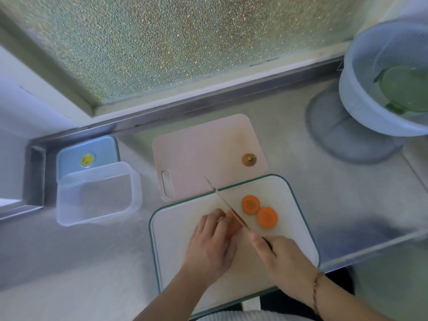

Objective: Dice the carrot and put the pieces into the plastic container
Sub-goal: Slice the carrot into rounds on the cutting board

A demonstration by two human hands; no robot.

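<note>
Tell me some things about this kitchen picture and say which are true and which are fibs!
1. Two round orange carrot slices lie on the white cutting board with the green rim. True.
2. The clear plastic container is full of carrot pieces. False: no carrot is in it.
3. The right hand holds the knife. True.
4. The left hand is resting flat on the counter. False: it holds the carrot piece on the white board.
5. The cut-off carrot top sits on the pink cutting board. True.
6. The blue lid with a yellow knob is shut on the container. False: it lies behind it.
</note>
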